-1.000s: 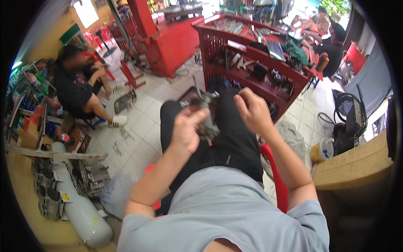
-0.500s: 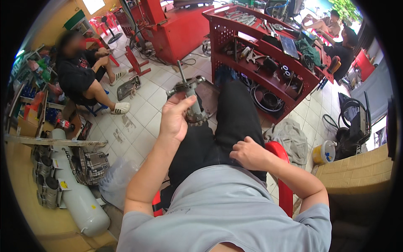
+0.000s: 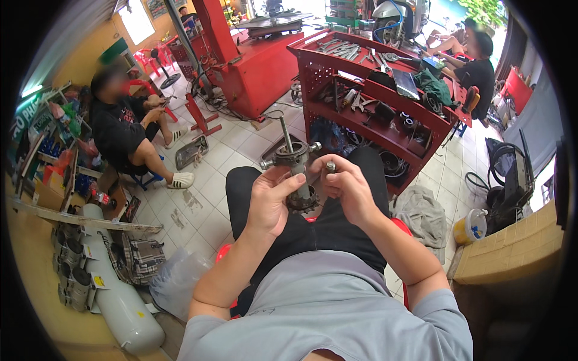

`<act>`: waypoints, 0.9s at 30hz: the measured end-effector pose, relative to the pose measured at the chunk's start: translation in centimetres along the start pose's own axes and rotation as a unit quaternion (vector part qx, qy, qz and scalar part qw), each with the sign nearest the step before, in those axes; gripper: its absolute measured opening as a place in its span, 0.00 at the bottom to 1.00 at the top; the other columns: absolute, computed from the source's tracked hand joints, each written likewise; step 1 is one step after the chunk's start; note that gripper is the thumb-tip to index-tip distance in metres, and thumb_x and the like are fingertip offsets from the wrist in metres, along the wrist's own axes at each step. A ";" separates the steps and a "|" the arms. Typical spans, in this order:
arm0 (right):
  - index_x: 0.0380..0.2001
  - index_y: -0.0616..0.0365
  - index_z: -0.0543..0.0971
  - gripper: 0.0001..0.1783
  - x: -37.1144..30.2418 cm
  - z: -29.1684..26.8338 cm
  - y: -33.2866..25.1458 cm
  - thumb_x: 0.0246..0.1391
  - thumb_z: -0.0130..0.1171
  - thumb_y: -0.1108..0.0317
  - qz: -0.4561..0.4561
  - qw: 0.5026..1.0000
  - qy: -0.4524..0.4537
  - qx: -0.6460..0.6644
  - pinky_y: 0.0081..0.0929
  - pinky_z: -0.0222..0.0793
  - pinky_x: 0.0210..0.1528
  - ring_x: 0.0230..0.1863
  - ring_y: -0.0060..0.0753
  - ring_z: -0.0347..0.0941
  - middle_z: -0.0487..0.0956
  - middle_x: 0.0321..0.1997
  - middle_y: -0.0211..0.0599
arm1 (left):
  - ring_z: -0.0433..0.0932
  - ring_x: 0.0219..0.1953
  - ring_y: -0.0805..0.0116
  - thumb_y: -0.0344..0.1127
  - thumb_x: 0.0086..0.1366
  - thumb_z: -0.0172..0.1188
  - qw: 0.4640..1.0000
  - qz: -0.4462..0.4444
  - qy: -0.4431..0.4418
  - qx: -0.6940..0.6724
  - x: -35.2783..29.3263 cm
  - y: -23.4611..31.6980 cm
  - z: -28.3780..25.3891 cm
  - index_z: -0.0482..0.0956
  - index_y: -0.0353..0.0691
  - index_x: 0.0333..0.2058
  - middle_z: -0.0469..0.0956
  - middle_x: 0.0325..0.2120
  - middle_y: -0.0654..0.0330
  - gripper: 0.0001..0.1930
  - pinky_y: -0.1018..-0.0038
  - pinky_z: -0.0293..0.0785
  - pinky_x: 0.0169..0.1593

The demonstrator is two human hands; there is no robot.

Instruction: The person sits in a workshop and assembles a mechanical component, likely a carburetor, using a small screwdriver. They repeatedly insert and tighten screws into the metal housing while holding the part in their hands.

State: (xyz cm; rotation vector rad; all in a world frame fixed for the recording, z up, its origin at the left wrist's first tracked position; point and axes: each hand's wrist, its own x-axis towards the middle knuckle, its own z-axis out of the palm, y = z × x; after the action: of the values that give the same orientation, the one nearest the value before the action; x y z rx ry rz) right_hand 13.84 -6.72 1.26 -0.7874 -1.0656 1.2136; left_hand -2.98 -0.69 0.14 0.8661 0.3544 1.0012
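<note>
Yellow labels on white cylinder, lower left.

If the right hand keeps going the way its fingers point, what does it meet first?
Probably the metal assembly that the left hand grips: the right hand holds a small bolt right beside it. Depth is unclear.

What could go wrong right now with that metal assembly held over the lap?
1. The metal assembly is held by the left hand alone, in the air above the knees; a loose grip could drop it onto the legs or the tiled floor.
2. The right hand pinches a small metal piece by the fingertips; if it slips it may roll under the red tool cart.
</note>
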 end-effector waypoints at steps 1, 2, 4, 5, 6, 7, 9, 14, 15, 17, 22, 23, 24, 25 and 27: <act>0.36 0.64 0.75 0.09 0.1 1.1 0.2 0.51 0.52 0.75 -0.004 1.000 0.023 0.000 0.15 0.60 0.31 0.29 0.12 0.65 0.75 0.29 0.26 | 0.77 0.39 0.75 0.22 0.59 0.61 1.000 -0.001 -0.009 -0.007 -0.2 0.1 0.3 0.79 0.38 0.43 0.80 0.37 0.61 0.13 0.77 0.73 0.45; 0.37 0.64 0.76 0.09 0.2 2.0 0.4 0.52 0.54 0.74 -0.007 0.999 0.047 0.000 0.14 0.59 0.31 0.28 0.11 0.65 0.75 0.29 0.26 | 0.77 0.40 0.75 0.22 0.59 0.61 1.000 0.001 -0.020 -0.007 -0.3 0.1 0.4 0.79 0.39 0.44 0.80 0.38 0.61 0.13 0.76 0.73 0.45; 0.36 0.63 0.77 0.08 0.0 2.4 0.4 0.53 0.60 0.70 0.010 0.997 0.055 0.053 0.13 0.57 0.28 0.27 0.10 0.64 0.75 0.27 0.23 | 0.77 0.40 0.75 0.22 0.59 0.61 0.999 0.007 -0.044 -0.010 -0.6 0.0 0.6 0.79 0.39 0.44 0.80 0.38 0.61 0.14 0.76 0.73 0.45; 0.35 0.63 0.78 0.08 0.0 2.5 0.4 0.53 0.60 0.70 0.020 0.995 0.056 0.074 0.13 0.56 0.28 0.26 0.09 0.63 0.75 0.26 0.23 | 0.77 0.40 0.75 0.22 0.59 0.61 0.999 0.007 -0.044 -0.010 -0.7 0.0 0.6 0.79 0.39 0.44 0.80 0.38 0.61 0.14 0.76 0.73 0.45; 0.34 0.62 0.78 0.08 0.0 2.5 0.3 0.54 0.61 0.69 0.029 0.994 0.058 0.093 0.13 0.55 0.27 0.25 0.09 0.62 0.74 0.25 0.22 | 0.77 0.40 0.75 0.22 0.59 0.61 0.999 0.008 -0.045 -0.011 -0.7 -0.1 0.5 0.79 0.40 0.44 0.81 0.38 0.61 0.14 0.76 0.73 0.45; 0.33 0.61 0.78 0.07 0.0 2.3 0.3 0.54 0.61 0.69 0.039 0.993 0.052 0.100 0.13 0.54 0.26 0.24 0.09 0.61 0.74 0.24 0.21 | 0.77 0.40 0.75 0.22 0.59 0.61 0.999 0.009 -0.047 -0.012 -0.7 -0.2 0.5 0.79 0.40 0.45 0.81 0.39 0.61 0.14 0.76 0.74 0.45; 0.31 0.60 0.79 0.06 0.2 1.9 0.5 0.53 0.62 0.69 0.060 0.991 0.042 0.113 0.14 0.52 0.25 0.22 0.09 0.58 0.72 0.23 0.20 | 0.77 0.40 0.75 0.22 0.59 0.61 0.999 0.004 -0.045 -0.018 -0.7 -0.5 0.3 0.79 0.41 0.45 0.81 0.39 0.61 0.15 0.76 0.74 0.45; 0.29 0.58 0.79 0.05 0.1 1.3 0.2 0.53 0.62 0.69 0.092 0.984 0.034 0.150 0.14 0.49 0.24 0.21 0.10 0.56 0.70 0.20 0.17 | 0.77 0.41 0.74 0.21 0.59 0.61 0.998 -0.019 -0.046 -0.036 -0.7 -0.8 0.2 0.80 0.41 0.45 0.81 0.39 0.62 0.15 0.76 0.73 0.45; 0.29 0.58 0.79 0.05 0.1 1.3 0.0 0.53 0.63 0.69 0.096 0.983 0.035 0.154 0.14 0.49 0.24 0.21 0.10 0.56 0.69 0.20 0.17 | 0.77 0.41 0.74 0.21 0.59 0.61 0.999 -0.020 -0.042 -0.027 -0.7 -0.9 0.1 0.79 0.41 0.45 0.81 0.39 0.61 0.15 0.76 0.73 0.45; 0.29 0.57 0.78 0.05 0.0 1.5 -0.2 0.54 0.62 0.68 0.103 0.984 0.035 0.142 0.14 0.47 0.22 0.19 0.10 0.54 0.68 0.18 0.17 | 0.77 0.41 0.74 0.21 0.59 0.61 0.999 -0.019 -0.038 -0.016 -0.8 -0.9 0.1 0.80 0.41 0.45 0.81 0.39 0.61 0.15 0.76 0.73 0.45; 0.30 0.54 0.75 0.04 -0.3 1.5 -0.6 0.57 0.58 0.67 0.153 0.970 0.024 0.186 0.16 0.41 0.16 0.13 0.09 0.49 0.62 0.14 0.15 | 0.77 0.41 0.74 0.21 0.59 0.61 0.999 -0.005 -0.048 -0.016 -0.7 -0.9 -0.1 0.80 0.42 0.45 0.81 0.40 0.61 0.15 0.76 0.73 0.45; 0.30 0.54 0.74 0.04 -0.4 1.6 -0.6 0.57 0.58 0.67 0.152 0.968 0.023 0.197 0.16 0.40 0.15 0.12 0.09 0.48 0.61 0.14 0.15 | 0.77 0.41 0.74 0.21 0.59 0.61 0.999 -0.007 -0.050 -0.018 -0.7 -0.8 0.0 0.80 0.42 0.44 0.81 0.39 0.62 0.15 0.76 0.72 0.45; 0.30 0.53 0.74 0.04 -0.5 1.7 -0.6 0.58 0.57 0.67 0.152 0.966 0.021 0.207 0.16 0.39 0.14 0.12 0.09 0.47 0.59 0.13 0.14 | 0.77 0.41 0.74 0.21 0.59 0.61 0.998 -0.009 -0.052 -0.021 -0.7 -0.8 0.1 0.80 0.42 0.44 0.81 0.39 0.62 0.15 0.76 0.72 0.45; 0.30 0.53 0.74 0.04 -0.5 1.7 -0.6 0.58 0.56 0.67 0.154 0.964 0.017 0.215 0.16 0.39 0.14 0.12 0.09 0.47 0.59 0.13 0.14 | 0.77 0.41 0.74 0.21 0.59 0.61 0.998 -0.010 -0.054 -0.023 -0.7 -0.8 0.2 0.80 0.42 0.44 0.81 0.39 0.62 0.15 0.77 0.72 0.44; 0.30 0.52 0.74 0.04 -0.5 1.6 -0.7 0.59 0.56 0.68 0.159 0.960 0.011 0.231 0.16 0.39 0.14 0.12 0.10 0.48 0.59 0.14 0.14 | 0.77 0.40 0.75 0.21 0.58 0.61 0.999 -0.007 -0.048 -0.019 -0.6 -0.9 0.2 0.80 0.42 0.44 0.81 0.39 0.62 0.15 0.77 0.72 0.44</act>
State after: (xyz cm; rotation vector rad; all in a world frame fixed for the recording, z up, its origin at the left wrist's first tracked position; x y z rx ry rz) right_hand 12.52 -7.44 2.31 -0.6135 -0.6085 1.6458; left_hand -2.64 -1.57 -0.53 0.8721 0.2591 0.9471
